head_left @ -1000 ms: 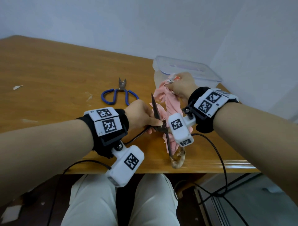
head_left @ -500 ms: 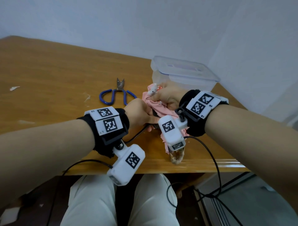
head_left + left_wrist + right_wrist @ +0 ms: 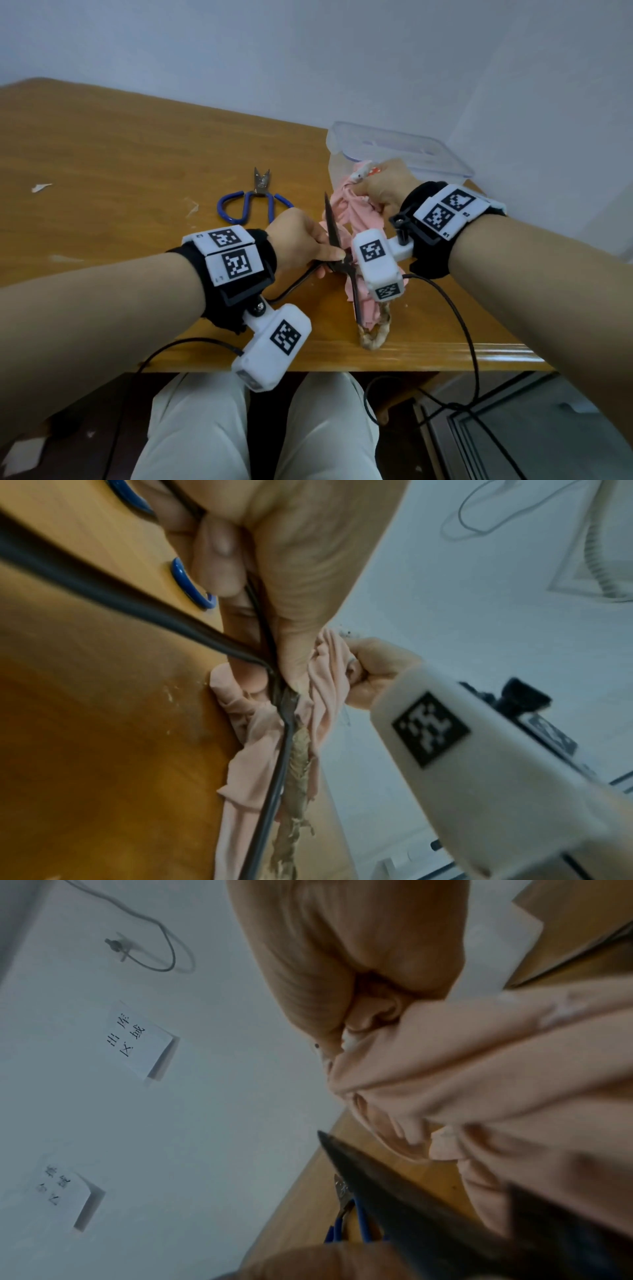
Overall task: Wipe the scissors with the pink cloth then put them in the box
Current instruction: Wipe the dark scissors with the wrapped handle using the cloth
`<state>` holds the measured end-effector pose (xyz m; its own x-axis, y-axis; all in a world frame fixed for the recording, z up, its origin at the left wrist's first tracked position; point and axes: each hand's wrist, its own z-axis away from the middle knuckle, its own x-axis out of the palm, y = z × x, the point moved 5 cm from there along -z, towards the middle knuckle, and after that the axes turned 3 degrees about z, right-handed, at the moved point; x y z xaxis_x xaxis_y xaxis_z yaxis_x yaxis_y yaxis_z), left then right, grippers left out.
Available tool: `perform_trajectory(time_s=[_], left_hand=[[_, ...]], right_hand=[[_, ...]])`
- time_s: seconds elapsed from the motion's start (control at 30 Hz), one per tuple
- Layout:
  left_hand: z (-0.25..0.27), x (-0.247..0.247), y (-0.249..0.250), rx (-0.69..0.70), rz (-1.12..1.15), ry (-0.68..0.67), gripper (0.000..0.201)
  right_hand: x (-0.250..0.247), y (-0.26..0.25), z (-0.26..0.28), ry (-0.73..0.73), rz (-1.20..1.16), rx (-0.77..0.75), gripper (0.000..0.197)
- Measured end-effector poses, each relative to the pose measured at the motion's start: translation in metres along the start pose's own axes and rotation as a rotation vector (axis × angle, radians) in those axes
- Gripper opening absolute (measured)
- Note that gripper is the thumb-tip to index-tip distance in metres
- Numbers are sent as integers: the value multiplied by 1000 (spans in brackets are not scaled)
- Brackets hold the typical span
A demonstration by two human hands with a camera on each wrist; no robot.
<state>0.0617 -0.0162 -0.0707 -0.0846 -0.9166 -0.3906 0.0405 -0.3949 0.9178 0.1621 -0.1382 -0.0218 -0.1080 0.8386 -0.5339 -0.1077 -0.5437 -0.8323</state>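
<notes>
My left hand (image 3: 310,240) grips black scissors (image 3: 333,229) near their pivot, with the dark blade pointing up and away. The black handle (image 3: 137,607) runs back under my left palm (image 3: 301,569). My right hand (image 3: 383,188) holds a bunched pink cloth (image 3: 356,216) beyond the blade tip, just in front of the clear box (image 3: 397,150). The cloth (image 3: 260,750) hangs down along the scissors to the table edge. In the right wrist view the blade (image 3: 394,1191) lies bare below the cloth (image 3: 479,1069). The right hand's fingers (image 3: 346,969) are curled into the cloth.
Blue-handled scissors (image 3: 255,202) lie on the wooden table (image 3: 120,164) left of my hands. A braided straw-coloured loop (image 3: 375,334) hangs near the table's front edge. Camera cables trail off the edge. A wall stands right behind the box.
My right hand has drawn the cloth up along the blade and away toward the box, baring the blade again. The left hand has kept its hold.
</notes>
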Motion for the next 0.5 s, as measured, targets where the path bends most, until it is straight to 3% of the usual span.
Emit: perform_trajectory(time_s=[0.2, 0.43, 0.5], left_hand=[[-5, 0, -7, -25, 10, 14, 24], [-3, 3, -4, -29, -56, 0, 30], [-3, 2, -4, -37, -45, -7, 30]], right_hand=[[21, 9, 16, -282, -65, 97, 10], [38, 6, 20, -327, 47, 48, 31], [40, 5, 21, -318, 58, 38, 29]])
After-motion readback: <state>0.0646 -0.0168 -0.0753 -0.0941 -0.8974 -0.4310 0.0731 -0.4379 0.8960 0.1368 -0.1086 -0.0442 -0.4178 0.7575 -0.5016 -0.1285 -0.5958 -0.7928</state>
